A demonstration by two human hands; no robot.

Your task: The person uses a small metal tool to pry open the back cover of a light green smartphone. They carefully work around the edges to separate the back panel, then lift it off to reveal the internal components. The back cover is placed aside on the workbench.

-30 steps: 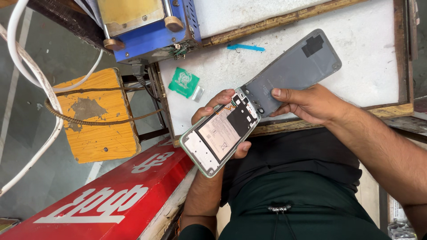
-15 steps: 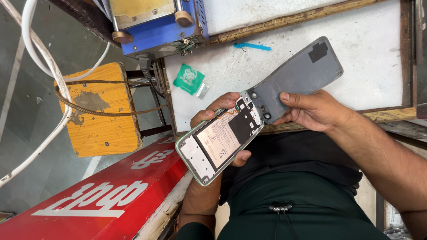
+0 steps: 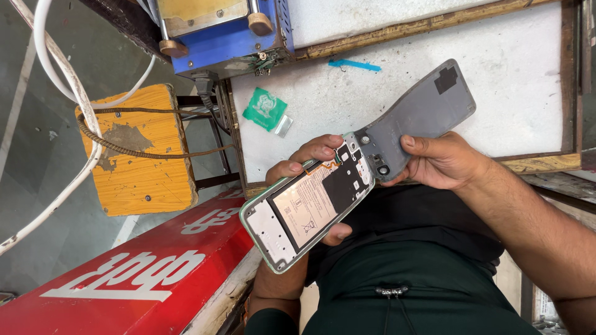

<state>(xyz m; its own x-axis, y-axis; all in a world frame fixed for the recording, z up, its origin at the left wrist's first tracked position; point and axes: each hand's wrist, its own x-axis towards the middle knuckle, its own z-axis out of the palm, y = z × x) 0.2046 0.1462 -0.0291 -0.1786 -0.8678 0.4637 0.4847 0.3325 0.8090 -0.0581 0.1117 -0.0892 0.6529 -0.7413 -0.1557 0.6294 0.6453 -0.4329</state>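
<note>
In the middle of the frame my left hand [image 3: 310, 162] was closed around the opened phone [image 3: 307, 208], fingers curled over its upper edge and the thumb showing beneath its lower edge, so that its bared inside faced up at me: a pale battery in the centre, a black shield toward the top end, and a white part at the lower-left end. My right hand [image 3: 444, 162] was closed on the grey back cover [image 3: 419, 118], thumb lying across its inner face and the fingers hidden behind it. The cover stood swung up and away toward the upper right of the frame, and its lower end sat right against the top end of the phone near the camera holes; I could not tell whether the two were joined there or only touching. As I judged it, the opening was mostly done, since the cover had come free along nearly its whole length and the inside lay exposed, while parting it fully at that last corner and any work on the inner parts were left. Both things were held in the air above my lap, just below the edge of the white tabletop [image 3: 515, 80]. On the tabletop lay a small green packet [image 3: 265, 109] toward the left and a thin blue strip [image 3: 354, 64] higher up, both well apart from my hands. A blue machine [image 3: 230, 37] stood at the top of the frame, a yellow stool [image 3: 139, 152] at the left, and a red board [image 3: 130, 273] filled the lower left.
</note>
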